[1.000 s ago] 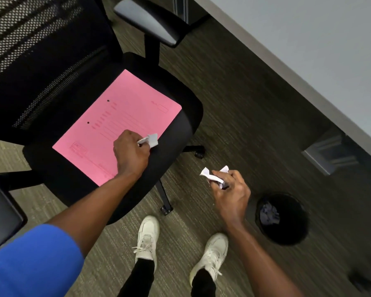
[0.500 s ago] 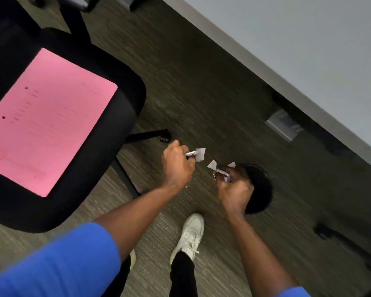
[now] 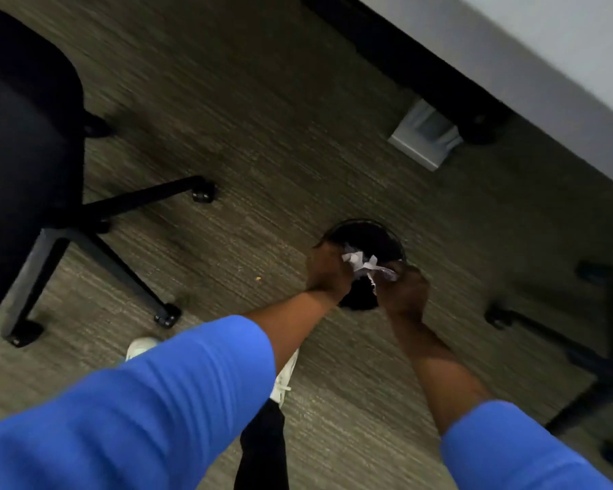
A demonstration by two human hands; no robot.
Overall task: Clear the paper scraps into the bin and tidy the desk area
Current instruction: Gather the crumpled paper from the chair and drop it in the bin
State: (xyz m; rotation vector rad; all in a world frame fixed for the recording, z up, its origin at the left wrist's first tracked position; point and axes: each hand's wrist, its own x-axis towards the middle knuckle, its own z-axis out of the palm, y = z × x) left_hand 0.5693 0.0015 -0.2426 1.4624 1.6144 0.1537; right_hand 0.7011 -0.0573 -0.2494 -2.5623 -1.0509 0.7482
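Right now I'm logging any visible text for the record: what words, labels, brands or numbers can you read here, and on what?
None can be read.
paper scraps, held between the left hand and right hand over the bin: faint purplish marks, too blurred to read.
grey box under the desk: no legible label.
white shoe: no brand visible.

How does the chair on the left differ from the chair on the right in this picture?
The left chair shows its black seat and a base with several legs and castors; the right chair shows only its base, cut off by the picture's edge. The left chair stands farther from the bin. Both are black, wheeled, on the carpet.
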